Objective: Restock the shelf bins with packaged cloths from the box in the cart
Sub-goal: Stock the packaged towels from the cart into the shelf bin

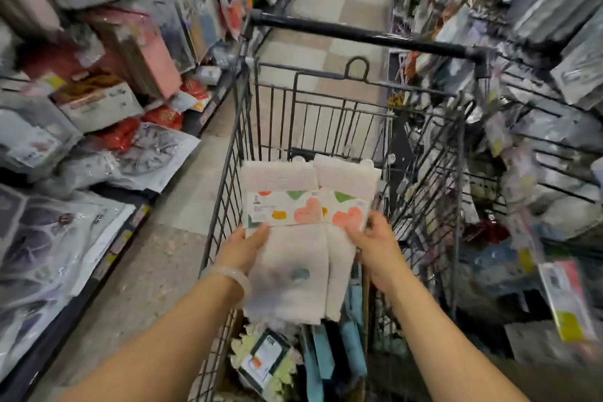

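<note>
Two packaged cloths (pixel 303 232) with heart-print bands held side by side above wire cart (pixel 228 153). Left hand (pixel 243 250) fingers grip left edge; right hand (pixel 375 248) fingers pinch right edge. Box below mostly hidden; shelf goods blurred.

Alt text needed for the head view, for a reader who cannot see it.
Two hands, left hand and right hand, hold two white packaged cloths with heart-print bands side by side above a wire cart in a shop aisle between stocked shelves.
</note>
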